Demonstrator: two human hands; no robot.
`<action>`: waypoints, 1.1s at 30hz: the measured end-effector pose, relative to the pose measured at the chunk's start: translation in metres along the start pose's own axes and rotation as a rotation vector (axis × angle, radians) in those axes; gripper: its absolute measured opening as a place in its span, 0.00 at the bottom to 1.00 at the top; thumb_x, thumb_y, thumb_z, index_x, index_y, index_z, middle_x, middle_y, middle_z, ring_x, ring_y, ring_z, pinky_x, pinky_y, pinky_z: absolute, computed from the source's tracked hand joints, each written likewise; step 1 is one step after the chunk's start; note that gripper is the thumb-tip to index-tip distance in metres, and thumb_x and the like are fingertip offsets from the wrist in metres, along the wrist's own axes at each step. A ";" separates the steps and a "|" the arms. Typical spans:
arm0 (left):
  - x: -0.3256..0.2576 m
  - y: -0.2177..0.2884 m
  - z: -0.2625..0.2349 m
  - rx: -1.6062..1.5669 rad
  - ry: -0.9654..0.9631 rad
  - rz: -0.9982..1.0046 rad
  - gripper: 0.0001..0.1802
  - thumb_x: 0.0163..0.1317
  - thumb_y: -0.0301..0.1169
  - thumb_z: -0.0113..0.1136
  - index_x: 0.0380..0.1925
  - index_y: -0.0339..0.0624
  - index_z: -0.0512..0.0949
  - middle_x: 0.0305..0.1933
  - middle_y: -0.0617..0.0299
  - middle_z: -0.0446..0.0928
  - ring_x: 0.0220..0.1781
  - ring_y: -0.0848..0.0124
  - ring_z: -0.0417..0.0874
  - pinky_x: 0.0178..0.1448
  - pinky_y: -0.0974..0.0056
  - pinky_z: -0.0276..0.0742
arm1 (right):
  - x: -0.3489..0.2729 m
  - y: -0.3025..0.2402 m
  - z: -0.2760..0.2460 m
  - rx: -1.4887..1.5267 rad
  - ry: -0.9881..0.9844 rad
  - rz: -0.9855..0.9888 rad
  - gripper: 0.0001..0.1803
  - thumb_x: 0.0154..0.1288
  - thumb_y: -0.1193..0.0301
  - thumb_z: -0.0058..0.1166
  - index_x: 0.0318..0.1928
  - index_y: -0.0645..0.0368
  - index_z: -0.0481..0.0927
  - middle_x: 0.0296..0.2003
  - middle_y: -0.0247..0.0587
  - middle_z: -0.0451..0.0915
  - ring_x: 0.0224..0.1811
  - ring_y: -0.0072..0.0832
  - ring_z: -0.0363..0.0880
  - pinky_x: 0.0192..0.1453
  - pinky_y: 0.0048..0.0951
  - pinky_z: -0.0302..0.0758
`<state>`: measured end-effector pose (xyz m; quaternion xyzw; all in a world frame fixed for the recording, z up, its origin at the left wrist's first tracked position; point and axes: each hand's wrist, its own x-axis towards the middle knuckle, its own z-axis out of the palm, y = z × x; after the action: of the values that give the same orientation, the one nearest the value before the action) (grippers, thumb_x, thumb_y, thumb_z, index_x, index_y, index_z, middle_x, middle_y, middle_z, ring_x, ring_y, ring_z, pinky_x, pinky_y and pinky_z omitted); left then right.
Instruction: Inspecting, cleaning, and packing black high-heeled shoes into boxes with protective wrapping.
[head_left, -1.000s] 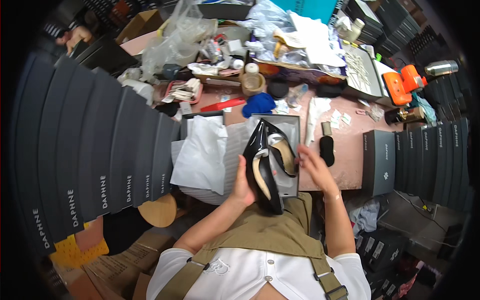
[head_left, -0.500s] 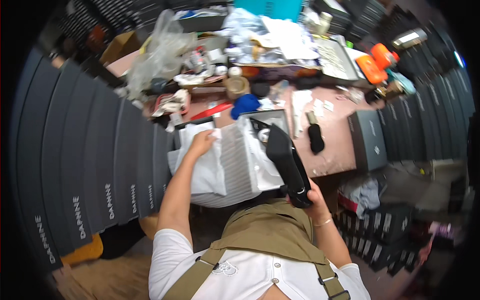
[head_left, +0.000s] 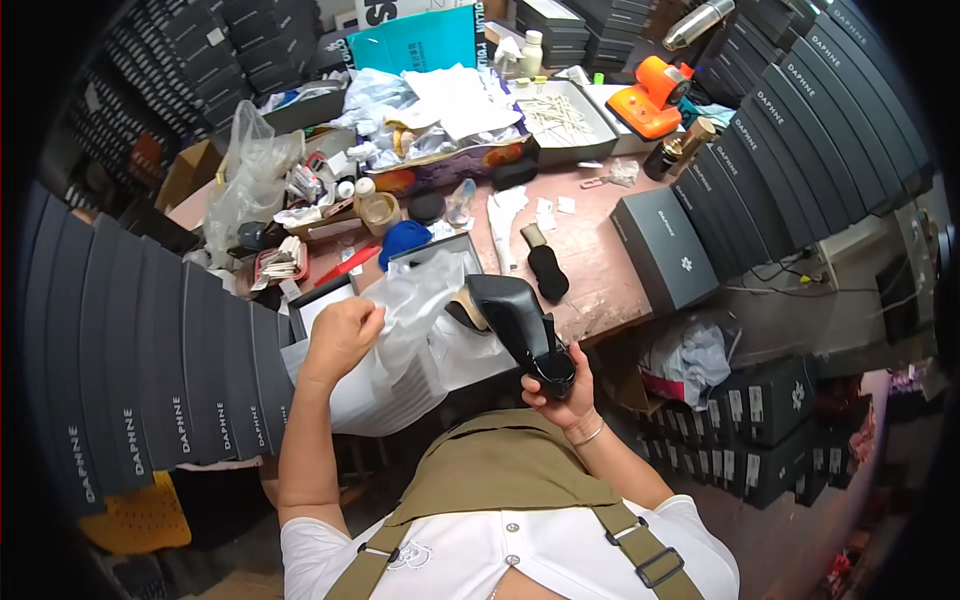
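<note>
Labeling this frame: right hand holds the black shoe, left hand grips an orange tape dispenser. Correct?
Not quite. In the head view the left hand grips clear plastic wrap, not the orange dispenser, which sits untouched on the far table. The right hand does hold the black shoe.

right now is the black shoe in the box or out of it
Out: the right hand holds the black shoe up above the open box, while the left hand grips the wrapping sheet.

Toe of the black shoe (head_left: 520, 325) behind translucent plastic bag (head_left: 415, 310); bag's contents indistinct.
</note>
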<state>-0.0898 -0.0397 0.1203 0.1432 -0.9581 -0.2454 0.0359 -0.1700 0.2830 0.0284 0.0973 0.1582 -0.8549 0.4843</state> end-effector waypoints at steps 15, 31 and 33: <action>-0.092 0.103 0.063 -0.138 0.427 0.025 0.18 0.57 0.17 0.52 0.49 0.33 0.75 0.44 0.45 0.77 0.44 0.50 0.80 0.46 0.61 0.75 | 0.021 -0.055 0.013 -0.447 -0.206 0.592 0.29 0.65 0.47 0.44 0.50 0.62 0.73 0.30 0.44 0.79 0.22 0.32 0.76 0.14 0.22 0.66; -0.077 0.131 0.143 -0.331 0.467 -0.320 0.54 0.43 0.50 0.75 0.62 0.25 0.61 0.66 0.35 0.60 0.72 0.48 0.55 0.72 0.54 0.54 | -0.019 -0.037 -0.024 0.081 0.019 0.595 0.27 0.65 0.45 0.42 0.47 0.54 0.76 0.36 0.39 0.79 0.23 0.31 0.70 0.14 0.18 0.61; -0.070 0.129 0.145 -0.394 0.445 -0.337 0.53 0.43 0.49 0.75 0.61 0.25 0.61 0.65 0.35 0.60 0.73 0.48 0.54 0.72 0.54 0.54 | -0.019 -0.037 -0.025 0.033 -0.007 0.563 0.27 0.65 0.45 0.43 0.46 0.56 0.76 0.35 0.41 0.79 0.23 0.34 0.74 0.14 0.19 0.63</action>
<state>-0.0763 0.1559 0.0553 0.3398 -0.8238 -0.3911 0.2301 -0.1914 0.3249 0.0176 0.1424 0.1091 -0.6895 0.7017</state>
